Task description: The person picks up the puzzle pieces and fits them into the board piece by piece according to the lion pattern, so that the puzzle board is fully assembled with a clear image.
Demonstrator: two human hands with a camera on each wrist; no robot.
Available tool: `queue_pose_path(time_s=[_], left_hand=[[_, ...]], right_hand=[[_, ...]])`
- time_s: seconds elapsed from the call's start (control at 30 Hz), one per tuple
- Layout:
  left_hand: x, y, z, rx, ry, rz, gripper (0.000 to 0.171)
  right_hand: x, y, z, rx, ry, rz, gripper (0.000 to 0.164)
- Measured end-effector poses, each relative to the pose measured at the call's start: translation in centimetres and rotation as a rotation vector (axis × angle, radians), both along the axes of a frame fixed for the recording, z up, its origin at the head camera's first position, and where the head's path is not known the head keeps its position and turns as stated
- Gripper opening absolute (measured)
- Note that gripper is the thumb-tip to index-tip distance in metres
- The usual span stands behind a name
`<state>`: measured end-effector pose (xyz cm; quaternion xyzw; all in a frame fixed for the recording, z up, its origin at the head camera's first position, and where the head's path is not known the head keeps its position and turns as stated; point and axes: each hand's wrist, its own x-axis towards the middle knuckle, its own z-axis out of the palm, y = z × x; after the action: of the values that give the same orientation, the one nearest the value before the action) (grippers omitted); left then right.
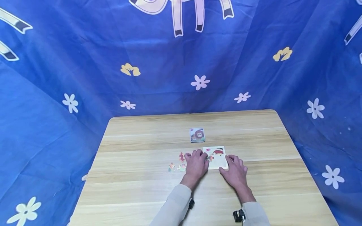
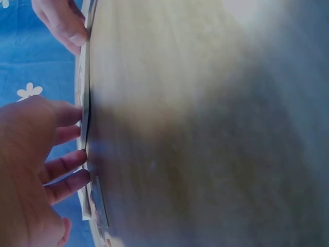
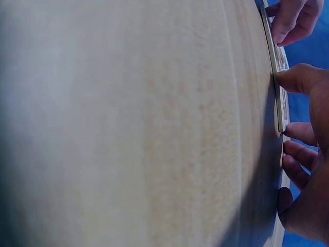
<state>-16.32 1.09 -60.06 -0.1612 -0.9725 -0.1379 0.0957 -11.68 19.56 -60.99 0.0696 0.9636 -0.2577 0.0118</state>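
A white puzzle board (image 1: 218, 164) lies on the table, with joined picture pieces (image 1: 217, 152) along its far side. My left hand (image 1: 195, 164) reaches over the board's left part, thumb and index finger pinching the near end of a puzzle piece (image 1: 211, 158) at its surface. The left hand hides the board's left edge. At the board's near right corner, my right hand (image 1: 236, 172) grips with the thumb on the near edge and fingers along the right side. The right wrist view shows that thumb (image 3: 295, 78) against the rim of the board (image 3: 279, 98).
Loose puzzle pieces lie left of the left hand: a red one (image 1: 181, 157), a mixed-colour one (image 1: 171, 167) and a pale green one (image 1: 181, 168). Behind the board lies a lion picture card (image 1: 197, 135). A blue patterned cloth (image 1: 169, 78) hangs past the wooden table (image 1: 135, 188).
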Motion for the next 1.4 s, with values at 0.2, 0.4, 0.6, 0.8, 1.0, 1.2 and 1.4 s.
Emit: queue_pose_path(time_s=[0.2,0.4,0.6,0.8,1.0,1.2,1.4], left_hand=[[-0.01,-0.23,-0.17,-0.047,0.004,-0.016,0.019],[0.17,-0.16,0.01,-0.089,0.003,-0.015,0.022],[0.11,0.13,0.35,-0.135,-0.038,-0.016,0.024],[0.03,0.12,0.48,-0.151,-0.074,-0.03,0.024],[0.0,0.15,0.43,-0.138,-0.062,-0.028,0.024],[-0.12,0.06,0.24,-0.07,-0.056,-0.027,0.025],[-0.25,0.07,0.12,-0.056,-0.047,-0.038,0.021]], right_hand=[[-0.04,-0.14,0.07,0.005,0.005,0.004,0.074],[-0.03,-0.22,0.21,0.014,0.006,0.006,0.074],[-0.08,-0.09,0.04,0.013,-0.001,0.005,0.075],[-0.11,-0.01,-0.15,0.01,-0.003,0.004,0.075],[-0.21,0.12,-0.29,0.01,0.001,0.008,0.075],[-0.15,0.03,-0.16,0.014,0.015,0.003,0.074],[-0.2,0.09,-0.21,0.017,0.018,-0.001,0.074]])
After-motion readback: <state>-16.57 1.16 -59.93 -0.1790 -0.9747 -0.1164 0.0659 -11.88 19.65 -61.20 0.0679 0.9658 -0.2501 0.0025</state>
